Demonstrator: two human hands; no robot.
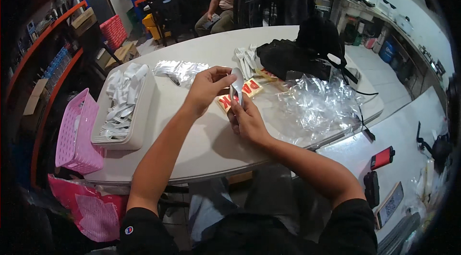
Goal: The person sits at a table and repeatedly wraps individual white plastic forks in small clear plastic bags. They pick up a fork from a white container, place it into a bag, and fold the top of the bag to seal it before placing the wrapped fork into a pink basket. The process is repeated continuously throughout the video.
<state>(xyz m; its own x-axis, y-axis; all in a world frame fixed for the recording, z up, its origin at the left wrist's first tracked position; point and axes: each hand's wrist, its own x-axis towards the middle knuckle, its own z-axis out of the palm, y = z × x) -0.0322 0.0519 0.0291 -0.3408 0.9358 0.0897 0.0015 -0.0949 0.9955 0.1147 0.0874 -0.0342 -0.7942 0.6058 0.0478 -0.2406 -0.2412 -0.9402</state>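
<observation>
Over the middle of the table, a white plastic spoon stands bowl upward between my hands. My right hand is closed round its handle; whether a second utensil lies along it, I cannot tell. Thumb and fingers of my left hand pinch at the edge of the bowl. Behind the hands lies a cream packet with red lettering, partly covered by them. Several white plastic forks are piled just beyond. Clear plastic bags are heaped to the right, and a stack of clear sleeves is at the left.
A beige tub of wrapped and loose cutlery stands left, beside a pink basket. A black bag rests at the far right. A side table bears a red device and a phone. Two people sit beyond.
</observation>
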